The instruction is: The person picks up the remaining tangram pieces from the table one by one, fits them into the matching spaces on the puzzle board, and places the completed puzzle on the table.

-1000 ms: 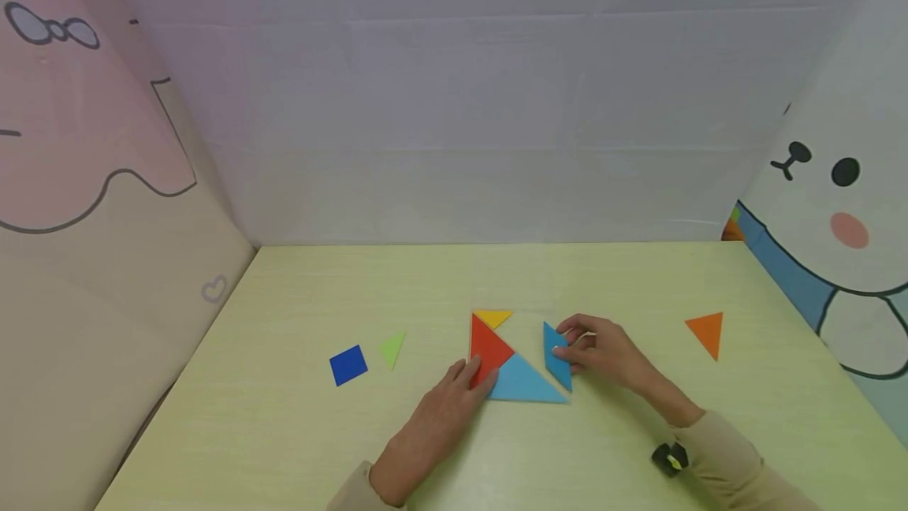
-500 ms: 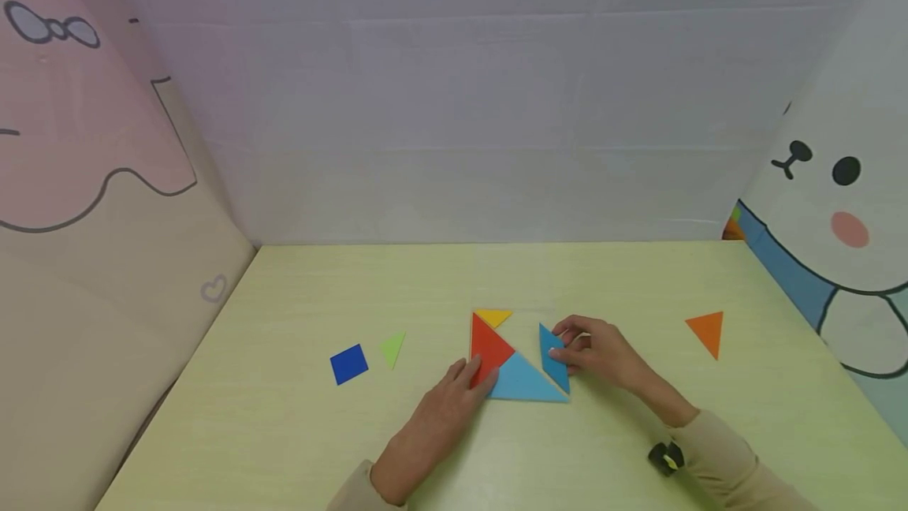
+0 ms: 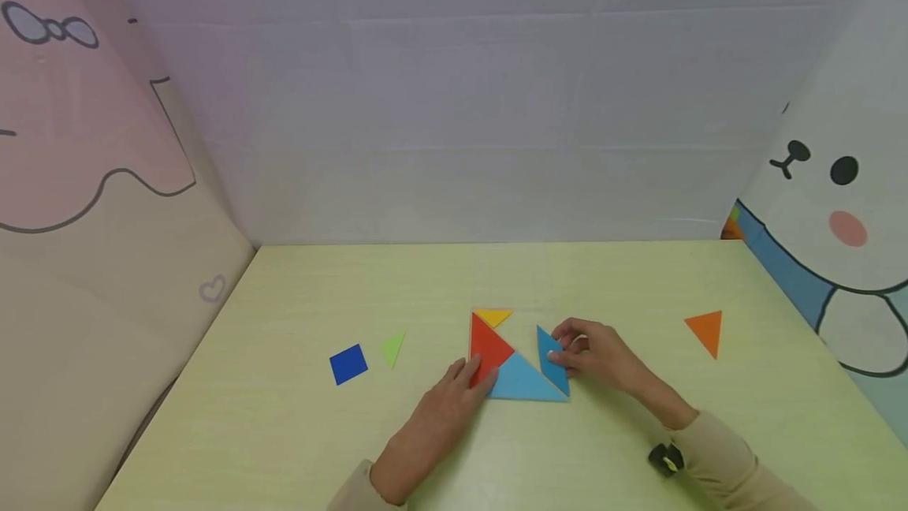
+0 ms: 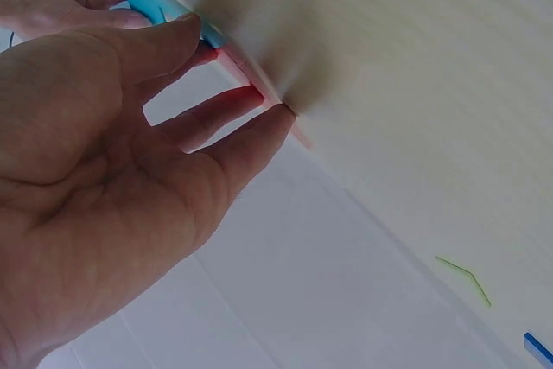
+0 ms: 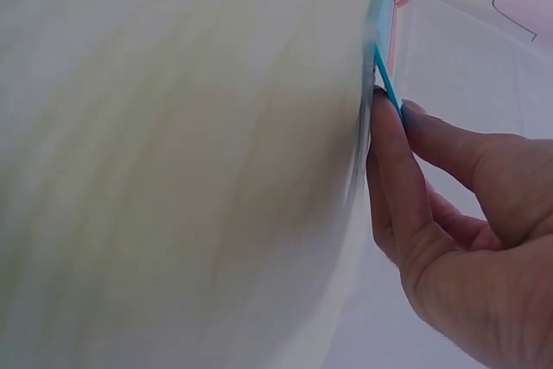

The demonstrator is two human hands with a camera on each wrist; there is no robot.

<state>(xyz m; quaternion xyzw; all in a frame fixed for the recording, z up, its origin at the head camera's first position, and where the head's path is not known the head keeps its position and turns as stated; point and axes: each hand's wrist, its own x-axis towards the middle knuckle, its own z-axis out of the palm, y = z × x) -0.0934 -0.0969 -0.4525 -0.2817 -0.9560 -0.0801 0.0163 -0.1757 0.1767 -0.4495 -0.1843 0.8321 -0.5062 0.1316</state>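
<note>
My right hand (image 3: 599, 353) pinches a blue parallelogram tangram piece (image 3: 546, 344) between thumb and fingers. In the right wrist view the parallelogram (image 5: 386, 79) is tilted, its gripped side raised off the table. Its lower tip meets the right corner of a large light blue triangle (image 3: 525, 383). Left of that, a large red triangle (image 3: 488, 341) lies edge to edge with the light blue one. The fingers of my left hand (image 3: 443, 408) rest on these two triangles, extended over their near left corner. A small yellow triangle (image 3: 493, 317) touches the red one's upper edge.
Off to the left lie a dark blue square (image 3: 348, 364) and a light green triangle (image 3: 393, 349). An orange triangle (image 3: 705, 333) is on the right. Below the right sleeve shows a small black device (image 3: 665, 460). A pale curtain (image 3: 454, 180) stands behind the table (image 3: 603, 282).
My right hand has brought the parallelogram slightly left and nearer, narrowing the gap to the light blue triangle. My left hand stays in place on the triangles.
</note>
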